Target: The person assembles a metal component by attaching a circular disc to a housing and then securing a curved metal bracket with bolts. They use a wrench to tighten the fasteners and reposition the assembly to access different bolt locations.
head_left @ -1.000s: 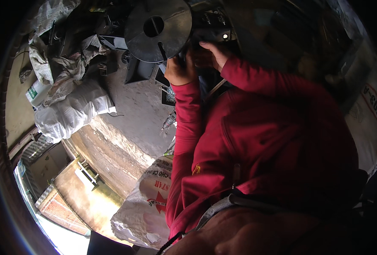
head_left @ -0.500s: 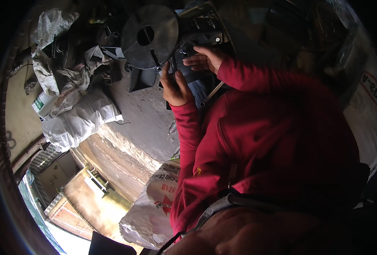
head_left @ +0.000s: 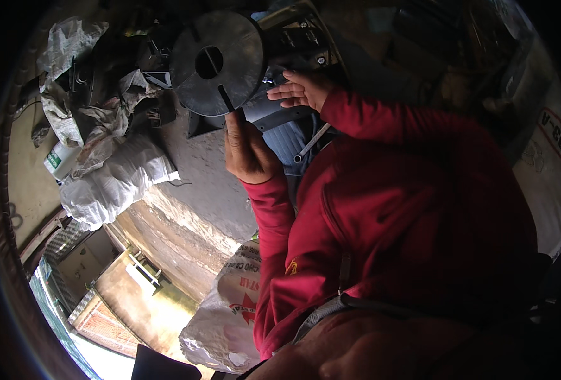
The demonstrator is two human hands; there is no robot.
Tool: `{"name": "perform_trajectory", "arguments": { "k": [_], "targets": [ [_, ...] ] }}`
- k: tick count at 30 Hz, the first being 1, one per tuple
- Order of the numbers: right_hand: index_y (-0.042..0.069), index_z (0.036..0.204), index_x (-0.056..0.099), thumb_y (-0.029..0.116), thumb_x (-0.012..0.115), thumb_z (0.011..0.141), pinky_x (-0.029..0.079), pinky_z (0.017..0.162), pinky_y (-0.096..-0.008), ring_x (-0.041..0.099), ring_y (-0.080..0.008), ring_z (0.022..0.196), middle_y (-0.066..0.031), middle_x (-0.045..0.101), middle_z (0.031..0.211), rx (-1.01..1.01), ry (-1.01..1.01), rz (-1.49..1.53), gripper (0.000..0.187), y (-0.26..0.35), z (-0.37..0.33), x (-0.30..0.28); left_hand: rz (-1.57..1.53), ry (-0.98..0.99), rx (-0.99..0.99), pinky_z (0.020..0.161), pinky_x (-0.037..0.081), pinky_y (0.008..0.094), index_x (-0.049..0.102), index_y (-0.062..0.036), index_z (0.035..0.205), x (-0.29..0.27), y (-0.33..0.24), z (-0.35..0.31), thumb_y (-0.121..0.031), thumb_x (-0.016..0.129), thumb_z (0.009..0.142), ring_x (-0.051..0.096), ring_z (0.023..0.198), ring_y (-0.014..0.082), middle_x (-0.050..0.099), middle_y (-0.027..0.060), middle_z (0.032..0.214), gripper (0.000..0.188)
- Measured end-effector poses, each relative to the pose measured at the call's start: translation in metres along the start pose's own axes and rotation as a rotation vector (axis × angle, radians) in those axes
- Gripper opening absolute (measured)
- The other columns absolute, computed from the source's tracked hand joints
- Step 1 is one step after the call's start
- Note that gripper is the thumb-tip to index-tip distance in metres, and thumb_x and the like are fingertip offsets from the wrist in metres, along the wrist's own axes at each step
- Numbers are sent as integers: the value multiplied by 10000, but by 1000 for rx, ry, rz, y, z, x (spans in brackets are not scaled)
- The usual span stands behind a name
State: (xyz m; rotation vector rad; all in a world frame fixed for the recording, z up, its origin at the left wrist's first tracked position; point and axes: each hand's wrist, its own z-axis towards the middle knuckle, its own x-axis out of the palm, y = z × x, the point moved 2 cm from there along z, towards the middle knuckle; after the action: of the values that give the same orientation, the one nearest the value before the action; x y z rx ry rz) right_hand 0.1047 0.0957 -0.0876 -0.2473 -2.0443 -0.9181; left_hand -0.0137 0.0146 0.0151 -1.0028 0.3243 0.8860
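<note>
A dark round metal disc [head_left: 195, 85] with a central hole and narrow slots faces me at the top of the view. My left hand [head_left: 250, 155] is at its lower rim, fingers pressed together, fingertips at the end of a slot. What they pinch, if anything, is hidden. Right of the disc, my right hand [head_left: 302, 92] hangs with its fingers stretched out and nothing in them. It is close to dark machine parts with a shiny bolt [head_left: 321, 61]. A metal bar with a ring end [head_left: 311, 144] lies below, beside blue cloth [head_left: 285, 144].
Crumpled white sacks [head_left: 119, 187] and grey plastic wrapping [head_left: 71, 44] lie to the left. A white container [head_left: 61, 159] stands among them. Another printed sack [head_left: 223, 316] rests below my left arm. Concrete floor [head_left: 214, 183] runs between; a large white sack [head_left: 549, 158] stands far right.
The disc sits slightly lower and appears turned, with its slots in different places. My left hand has moved down and its fingers have closed together. My right hand has barely shifted.
</note>
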Motion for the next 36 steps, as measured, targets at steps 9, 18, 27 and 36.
{"name": "perform_trajectory", "arguments": {
  "k": [9, 18, 27, 36],
  "targets": [
    [13, 1273, 471, 420, 514, 970, 483, 952, -356, 599, -264, 1169, -201, 631, 1209, -33, 4, 51, 509, -1, -3, 1, -91, 2, -6, 699, 543, 298, 501, -12, 1369, 8, 6, 1, 38, 497, 924, 702, 834, 200, 676, 225, 1088, 448],
    [10, 1284, 487, 452, 535, 953, 482, 953, -370, 589, -261, 1181, -203, 625, 1214, -41, 22, 71, 554, -2, -5, -3, 55, 25, 140, 628, 506, 300, 484, -38, 1390, 7, 7, 0, -1, 531, 922, 624, 705, 175, 672, 211, 1093, 472],
    [9, 1304, 455, 457, 519, 961, 476, 963, -375, 601, -258, 1160, -219, 607, 1239, -66, 9, 85, 568, 3, -8, -1, 138, 135, -11, 721, 537, 272, 431, -49, 1429, 23, 13, -14, -44, 471, 981, 686, 925, 188, 610, 214, 1253, 450],
    [54, 1282, 488, 433, 541, 954, 478, 958, -366, 619, -251, 1127, -199, 644, 1182, -48, 0, 100, 505, 8, -7, 2, 291, 8, 99, 509, 474, 326, 442, -79, 1433, 28, 22, -17, 27, 530, 905, 599, 539, 223, 639, 126, 708, 545]
  ]
}}
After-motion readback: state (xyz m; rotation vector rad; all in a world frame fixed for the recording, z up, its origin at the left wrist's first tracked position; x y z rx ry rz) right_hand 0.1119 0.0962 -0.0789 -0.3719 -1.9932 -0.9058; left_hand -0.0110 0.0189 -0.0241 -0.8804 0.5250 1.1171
